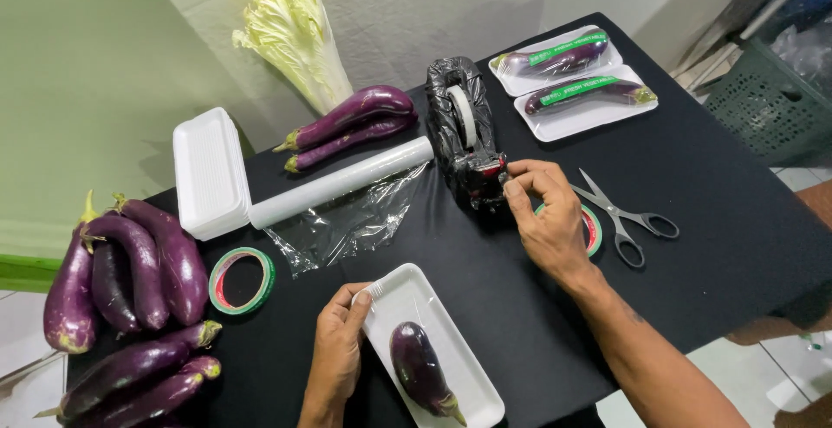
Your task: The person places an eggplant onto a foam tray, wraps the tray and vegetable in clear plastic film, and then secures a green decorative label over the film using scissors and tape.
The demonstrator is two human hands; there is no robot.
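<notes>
Right hand (546, 220) pinching tape end at black tape dispenser (466, 138); left hand (338, 341) fingers pressed on white foam tray (451, 350) edge, steadying eggplant (420, 367) just beside.

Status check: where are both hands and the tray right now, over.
Left hand steadies white tray, one eggplant in it. Right hand pinches at tape dispenser. Scissors lie just right of it, nothing between hands.
</notes>
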